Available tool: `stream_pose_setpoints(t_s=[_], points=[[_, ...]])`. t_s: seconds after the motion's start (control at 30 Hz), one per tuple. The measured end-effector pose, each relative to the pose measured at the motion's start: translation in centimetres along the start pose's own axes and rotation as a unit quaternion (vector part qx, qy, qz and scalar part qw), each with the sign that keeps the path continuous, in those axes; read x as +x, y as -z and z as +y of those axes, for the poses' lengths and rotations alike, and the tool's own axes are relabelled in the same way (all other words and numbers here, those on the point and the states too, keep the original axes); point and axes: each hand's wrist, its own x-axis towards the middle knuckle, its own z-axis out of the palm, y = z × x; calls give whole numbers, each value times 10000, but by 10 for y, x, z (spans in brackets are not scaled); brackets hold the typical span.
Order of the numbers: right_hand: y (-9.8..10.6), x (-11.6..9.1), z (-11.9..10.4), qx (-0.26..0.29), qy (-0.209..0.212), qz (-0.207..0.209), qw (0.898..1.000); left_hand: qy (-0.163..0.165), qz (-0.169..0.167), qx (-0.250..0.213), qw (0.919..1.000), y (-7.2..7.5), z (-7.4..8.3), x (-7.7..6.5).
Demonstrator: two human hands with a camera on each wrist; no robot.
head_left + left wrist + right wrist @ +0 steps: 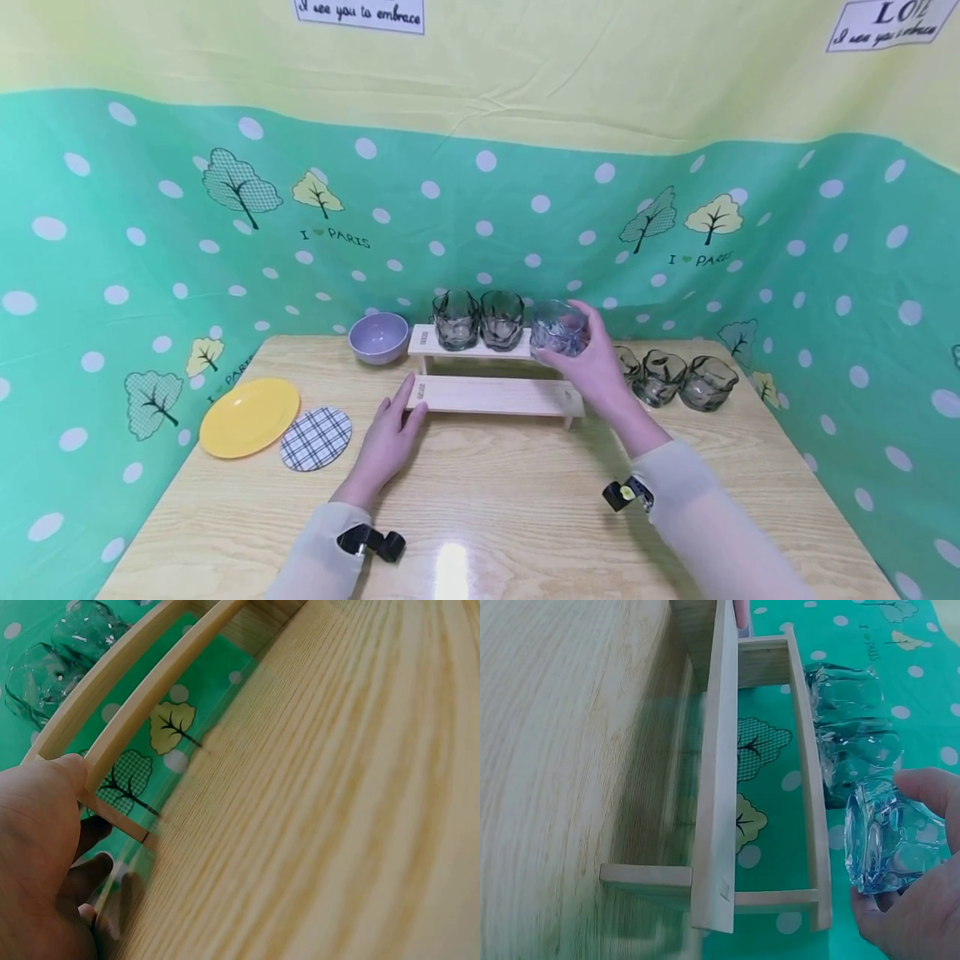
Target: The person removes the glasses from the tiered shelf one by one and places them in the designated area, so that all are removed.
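Note:
A two-tier wooden rack (495,395) stands toward the back of the table. At the left end of its lower shelf, my left hand (385,442) grips the corner, with the thumb (71,771) on the shelf's edge. My right hand (600,375) holds a clear bluish glass (558,329) between thumb and fingers at the right end of the upper shelf. In the right wrist view that glass (892,836) is level with the end of the rack. Two smoky grey glasses (455,320) (502,321) stand side by side on the upper shelf, left of it.
Right of the rack stand three smoky glasses (662,378), one partly behind my right hand. A purple bowl (378,338) sits left of the upper shelf. Farther left lie a yellow plate (250,418) and a checked round mat (316,439). A patterned cloth (480,225) hangs behind the table.

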Motion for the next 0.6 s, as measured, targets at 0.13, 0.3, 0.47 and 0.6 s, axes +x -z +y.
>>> stream_pose_setpoints(t_s=[0.13,0.3,0.47,0.6], points=[[6,-7,-2,-40,-6,-51,10000,15,-33,2,10000,1,0,0],[13,-14,-3,-101,21,-132,9999,40,-31,-17,10000,2,0,0],[19,-23,-3,-115,21,-161,9998,61,-64,-49,9999,2,1,1],[23,-30,-3,-229,51,-156,9996,42,-87,-42,9999,2,1,2]])
